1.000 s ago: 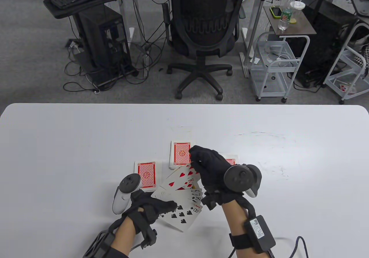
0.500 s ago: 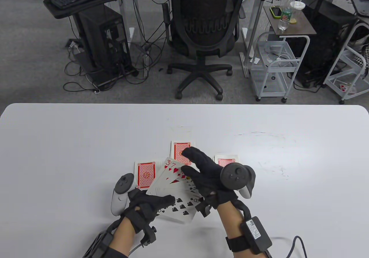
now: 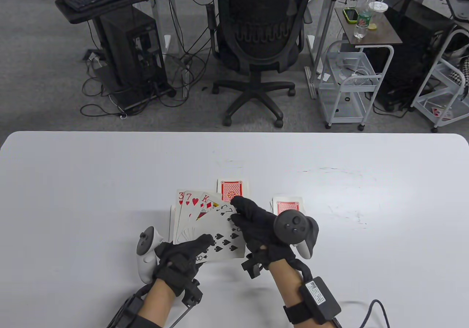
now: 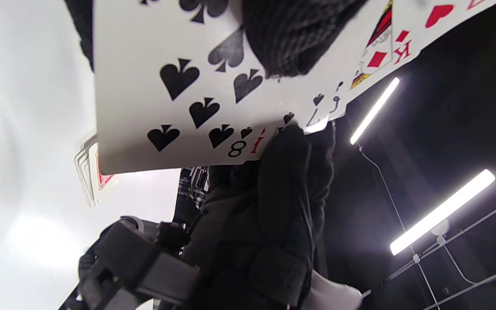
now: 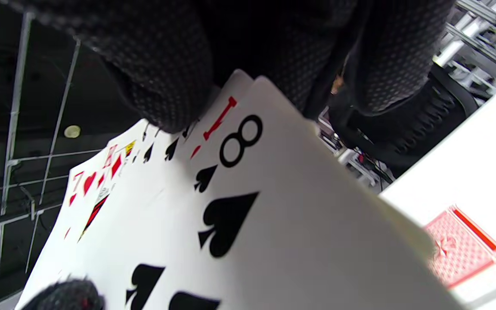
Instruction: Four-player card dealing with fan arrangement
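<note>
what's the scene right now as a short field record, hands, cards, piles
left hand: pinches the fan's lower corner, thumb on the face
right hand: grips the fan's right edge
fan of cards: face up, held above the table; 8 of spades in front, then 7, K of diamonds, 7 and 3 of hearts
face-down piles: middle pile, right pile
table: white

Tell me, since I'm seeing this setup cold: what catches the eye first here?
The fan of face-up cards near the table's front edge, gripped at its base by the left hand while the right hand pinches its right side, the eight of spades frontmost. Beyond it, face-down red-backed piles lie on the white table.
</note>
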Action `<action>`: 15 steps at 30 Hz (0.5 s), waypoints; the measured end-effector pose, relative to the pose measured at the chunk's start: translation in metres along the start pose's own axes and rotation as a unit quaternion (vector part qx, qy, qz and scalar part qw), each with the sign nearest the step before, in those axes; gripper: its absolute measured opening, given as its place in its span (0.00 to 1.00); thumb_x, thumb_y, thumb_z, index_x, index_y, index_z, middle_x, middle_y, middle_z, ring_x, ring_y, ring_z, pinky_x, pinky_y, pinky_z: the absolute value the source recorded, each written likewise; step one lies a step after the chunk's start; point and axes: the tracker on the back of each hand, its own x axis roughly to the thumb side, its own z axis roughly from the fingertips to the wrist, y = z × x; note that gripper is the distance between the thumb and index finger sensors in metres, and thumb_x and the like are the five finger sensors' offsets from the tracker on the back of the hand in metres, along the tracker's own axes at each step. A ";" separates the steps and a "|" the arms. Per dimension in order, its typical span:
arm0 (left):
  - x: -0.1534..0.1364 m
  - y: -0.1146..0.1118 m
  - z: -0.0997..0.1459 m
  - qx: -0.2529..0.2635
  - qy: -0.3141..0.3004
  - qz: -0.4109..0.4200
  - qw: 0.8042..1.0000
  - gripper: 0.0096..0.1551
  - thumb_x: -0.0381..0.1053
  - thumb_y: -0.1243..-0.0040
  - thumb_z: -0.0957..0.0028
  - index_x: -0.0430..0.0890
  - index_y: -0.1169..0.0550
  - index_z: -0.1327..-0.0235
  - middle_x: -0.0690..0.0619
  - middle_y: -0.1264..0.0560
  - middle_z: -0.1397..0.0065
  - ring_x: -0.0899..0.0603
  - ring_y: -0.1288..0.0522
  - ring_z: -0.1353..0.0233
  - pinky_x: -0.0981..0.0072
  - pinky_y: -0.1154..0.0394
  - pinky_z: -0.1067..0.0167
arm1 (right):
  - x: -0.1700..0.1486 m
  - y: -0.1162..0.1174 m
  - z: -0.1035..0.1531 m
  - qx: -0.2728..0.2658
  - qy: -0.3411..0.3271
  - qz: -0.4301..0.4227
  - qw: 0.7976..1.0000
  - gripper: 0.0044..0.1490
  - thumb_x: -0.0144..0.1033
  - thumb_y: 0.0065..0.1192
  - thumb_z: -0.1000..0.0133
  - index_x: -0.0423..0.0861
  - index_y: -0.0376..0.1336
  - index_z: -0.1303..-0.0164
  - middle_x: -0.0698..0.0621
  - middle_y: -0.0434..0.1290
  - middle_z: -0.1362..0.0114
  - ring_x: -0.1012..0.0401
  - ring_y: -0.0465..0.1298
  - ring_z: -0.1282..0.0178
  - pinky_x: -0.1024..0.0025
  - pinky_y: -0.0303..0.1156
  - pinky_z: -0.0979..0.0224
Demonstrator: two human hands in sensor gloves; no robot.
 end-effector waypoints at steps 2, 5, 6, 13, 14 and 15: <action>-0.001 0.001 0.002 0.012 0.003 0.017 1.000 0.33 0.44 0.37 0.42 0.65 0.36 0.27 0.60 0.28 0.24 0.39 0.22 0.27 0.41 0.22 0.36 | 0.006 0.005 0.001 0.002 -0.035 0.046 0.998 0.35 0.34 0.70 0.42 0.47 0.61 0.24 0.42 0.73 0.32 0.45 0.82 0.40 0.35 0.68 0.36; -0.001 0.003 0.003 0.030 0.003 0.025 0.999 0.33 0.44 0.37 0.42 0.65 0.36 0.27 0.60 0.28 0.24 0.39 0.23 0.27 0.41 0.22 0.36 | 0.011 0.011 0.004 0.006 -0.058 0.091 0.994 0.38 0.36 0.69 0.41 0.50 0.56 0.21 0.39 0.67 0.26 0.42 0.77 0.34 0.33 0.66 0.36; 0.000 0.004 0.004 0.031 0.002 0.020 0.999 0.33 0.44 0.37 0.42 0.66 0.36 0.27 0.60 0.28 0.24 0.39 0.23 0.27 0.41 0.22 0.36 | 0.012 0.012 0.005 0.002 -0.065 0.097 0.993 0.38 0.36 0.69 0.41 0.50 0.56 0.21 0.38 0.67 0.26 0.41 0.78 0.34 0.33 0.66 0.36; 0.001 0.004 0.004 0.035 -0.001 0.018 0.999 0.33 0.44 0.37 0.42 0.66 0.36 0.27 0.60 0.28 0.24 0.39 0.23 0.27 0.41 0.22 0.36 | 0.013 0.012 0.008 -0.019 -0.092 0.100 0.990 0.37 0.39 0.69 0.41 0.52 0.56 0.22 0.37 0.64 0.25 0.41 0.76 0.32 0.33 0.66 0.36; 0.001 0.004 0.004 0.035 -0.002 0.019 0.999 0.33 0.44 0.38 0.42 0.66 0.36 0.27 0.60 0.28 0.24 0.39 0.23 0.27 0.41 0.22 0.36 | 0.013 0.012 0.008 -0.021 -0.094 0.100 0.990 0.36 0.39 0.69 0.41 0.53 0.57 0.23 0.36 0.64 0.24 0.40 0.76 0.32 0.33 0.67 0.36; 0.001 0.004 0.004 0.038 0.001 0.017 0.999 0.33 0.44 0.38 0.42 0.65 0.36 0.27 0.60 0.28 0.24 0.39 0.23 0.27 0.41 0.22 0.36 | 0.014 0.013 0.008 -0.011 -0.096 0.100 0.990 0.36 0.39 0.69 0.41 0.53 0.57 0.23 0.36 0.63 0.23 0.39 0.75 0.31 0.32 0.66 0.36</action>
